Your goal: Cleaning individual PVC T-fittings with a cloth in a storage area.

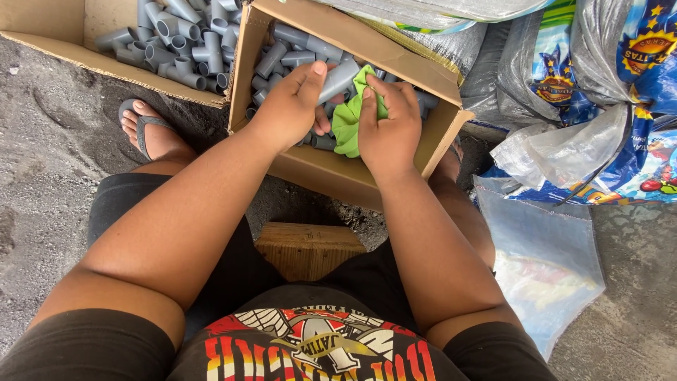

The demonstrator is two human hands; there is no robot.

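My left hand (293,106) grips a short grey pipe fitting (338,77) over an open cardboard box (430,134) that holds several more grey fittings (282,53). My right hand (388,127) is closed on a bright green cloth (347,123), which it presses against the end of the fitting. Both hands hover just above the box's contents. The cloth hangs down between them and hides part of the fitting.
A second cardboard box (49,35) full of grey pipe fittings (183,39) lies at the top left. Plastic sacks (606,113) pile up on the right. A wooden stool (307,247) sits between my legs, and my sandalled foot (148,130) rests on sandy ground.
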